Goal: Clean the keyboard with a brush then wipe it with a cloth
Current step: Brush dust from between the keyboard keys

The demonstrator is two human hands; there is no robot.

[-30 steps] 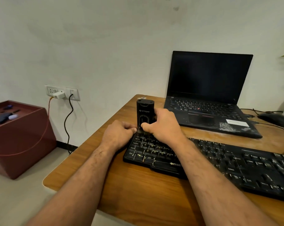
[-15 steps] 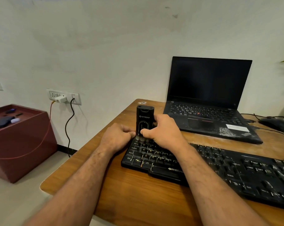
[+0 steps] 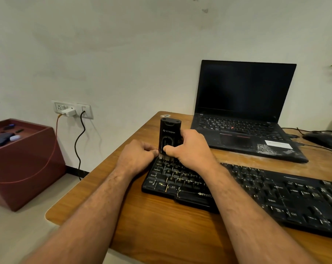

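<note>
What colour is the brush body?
Black, with pale lettering; the brush shows best in the head view.

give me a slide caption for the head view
Right hand holds an upright brush on the keyboard's corner.

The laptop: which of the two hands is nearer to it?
Right. The right hand grips the brush just in front of the laptop; the left hand is beyond the brush, farther away.

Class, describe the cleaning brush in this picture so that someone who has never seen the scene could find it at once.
Start at the wooden desk and find the black keyboard lying along its front. At the keyboard's far left corner a black brush stands upright, bristles down on the keys, with the left hand and right hand at its base. It is the only tall, boxy thing there.
</note>
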